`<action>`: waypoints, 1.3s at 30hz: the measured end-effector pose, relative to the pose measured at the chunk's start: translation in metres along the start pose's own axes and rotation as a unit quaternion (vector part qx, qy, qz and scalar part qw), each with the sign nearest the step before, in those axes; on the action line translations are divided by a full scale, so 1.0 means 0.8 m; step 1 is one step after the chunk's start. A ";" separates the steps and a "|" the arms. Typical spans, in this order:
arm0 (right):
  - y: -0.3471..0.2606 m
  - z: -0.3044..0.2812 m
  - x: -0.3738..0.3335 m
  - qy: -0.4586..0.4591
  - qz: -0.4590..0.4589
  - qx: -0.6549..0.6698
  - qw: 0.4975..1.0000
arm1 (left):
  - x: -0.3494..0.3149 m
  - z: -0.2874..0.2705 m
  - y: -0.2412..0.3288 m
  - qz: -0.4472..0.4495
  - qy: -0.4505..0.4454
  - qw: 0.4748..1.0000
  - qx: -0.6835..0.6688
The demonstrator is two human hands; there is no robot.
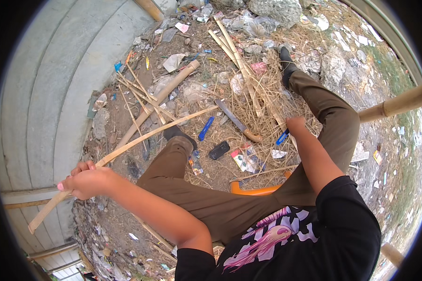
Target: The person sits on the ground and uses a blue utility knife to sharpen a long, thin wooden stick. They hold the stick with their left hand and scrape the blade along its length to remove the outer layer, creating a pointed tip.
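Left of the machete (238,122), the left hand (86,181) has fingers closed around a bamboo strip (140,139), long axis slanting up-right to the blade's tip, contact unclear; right of it, the right hand (296,124), fingertips hidden, grips a blue tool (282,137).

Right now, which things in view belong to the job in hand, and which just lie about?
Job, judging by use and kind:
- long bamboo strip, held in the left hand
- blue tool, held in the right hand
- probably the machete on the ground

Apparently just lying about:
- paper scraps
- pale rock
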State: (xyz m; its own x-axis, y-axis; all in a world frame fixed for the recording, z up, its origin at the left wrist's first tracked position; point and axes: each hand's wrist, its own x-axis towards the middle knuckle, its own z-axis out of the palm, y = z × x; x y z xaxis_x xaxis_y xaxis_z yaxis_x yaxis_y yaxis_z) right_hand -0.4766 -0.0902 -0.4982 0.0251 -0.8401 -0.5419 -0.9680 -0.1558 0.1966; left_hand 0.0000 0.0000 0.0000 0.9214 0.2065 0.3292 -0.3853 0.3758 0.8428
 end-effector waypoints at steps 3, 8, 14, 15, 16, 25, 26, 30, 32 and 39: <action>-0.030 -0.005 -0.009 -0.055 -0.023 0.009 0.998 | 0.012 0.008 0.033 0.022 -0.032 0.999 -0.037; -0.050 -0.124 -0.053 -0.277 -0.083 -0.094 0.953 | 0.012 -0.019 0.067 0.140 -0.127 0.981 -0.040; -0.038 -0.233 -0.102 -0.163 -0.198 -0.013 0.966 | -0.022 0.012 0.052 0.168 -0.146 0.974 -0.046; -0.031 -0.245 -0.118 -0.100 -0.257 -0.035 0.961 | -0.024 0.010 0.048 0.140 -0.156 0.975 -0.070; -0.024 -0.249 -0.124 -0.040 -0.270 -0.004 0.962 | -0.018 0.007 0.044 0.112 -0.189 0.973 -0.074; 0.047 -0.331 -0.286 0.046 -0.287 0.098 0.952 | 0.001 -0.007 0.033 0.062 -0.222 0.967 -0.109; 0.051 -0.343 -0.302 0.065 -0.301 0.139 0.941 | 0.001 -0.007 0.032 0.054 -0.223 0.967 -0.109; 0.019 -0.367 -0.347 0.041 -0.269 0.591 0.759 | -0.011 -0.004 0.042 0.034 -0.237 0.965 -0.108; -0.010 -0.338 -0.346 0.068 -0.311 0.693 0.647 | -0.025 0.000 0.050 0.025 -0.270 0.954 -0.129; -0.109 -0.335 -0.369 -0.107 -0.271 0.797 0.529 | -0.067 -0.007 0.089 0.010 -0.349 0.909 -0.230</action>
State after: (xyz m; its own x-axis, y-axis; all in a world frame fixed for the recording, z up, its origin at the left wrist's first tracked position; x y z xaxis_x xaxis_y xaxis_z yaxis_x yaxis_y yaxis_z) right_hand -0.3327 0.0320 -0.1360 0.5435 -0.7916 -0.2793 0.1824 0.4362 -0.8812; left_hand -0.0773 0.0208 0.0403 0.6600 -0.3452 0.6672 -0.2352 0.7486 0.6200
